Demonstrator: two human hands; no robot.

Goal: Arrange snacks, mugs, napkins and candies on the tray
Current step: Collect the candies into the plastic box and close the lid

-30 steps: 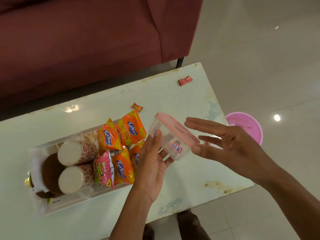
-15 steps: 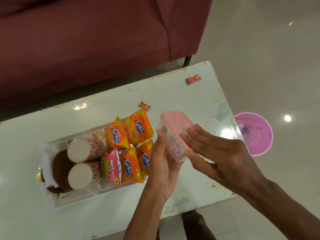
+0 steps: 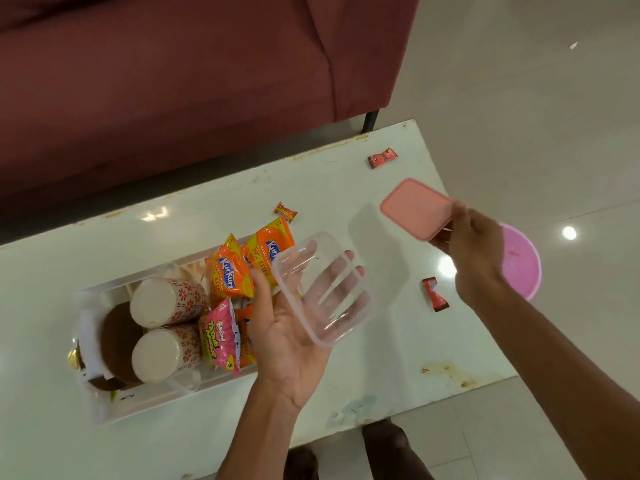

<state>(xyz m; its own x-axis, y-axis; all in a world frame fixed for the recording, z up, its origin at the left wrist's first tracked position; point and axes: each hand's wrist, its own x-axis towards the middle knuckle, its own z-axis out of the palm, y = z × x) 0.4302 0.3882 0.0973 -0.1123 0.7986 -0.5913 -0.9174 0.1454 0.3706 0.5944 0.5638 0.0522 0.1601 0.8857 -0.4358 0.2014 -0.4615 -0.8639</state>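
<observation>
My left hand point(image 3: 287, 327) cradles an empty clear plastic box point(image 3: 323, 289) above the table, just right of the tray. My right hand point(image 3: 474, 251) pinches the box's pink lid point(image 3: 415, 207), lifted off and held to the right. The clear tray point(image 3: 145, 400) holds two patterned mugs point(image 3: 166, 301) on their sides, orange snack packets point(image 3: 228, 271), a pink snack packet point(image 3: 221, 336) and white napkins point(image 3: 91, 323). Three wrapped candies lie loose on the table: a red one point(image 3: 434, 294) under my right wrist, one point(image 3: 382, 157) near the far edge, one point(image 3: 285, 212) beyond the tray.
The white table point(image 3: 346, 181) ends close to my right. A maroon sofa point(image 3: 173, 81) stands behind it. A pink tub point(image 3: 523, 261) sits on the floor to the right. A brown round object point(image 3: 114, 341) lies at the tray's left end.
The lid came off the box: my right hand lifted it away to the right, and my left hand turned the open box upward. A red candy now shows on the table.
</observation>
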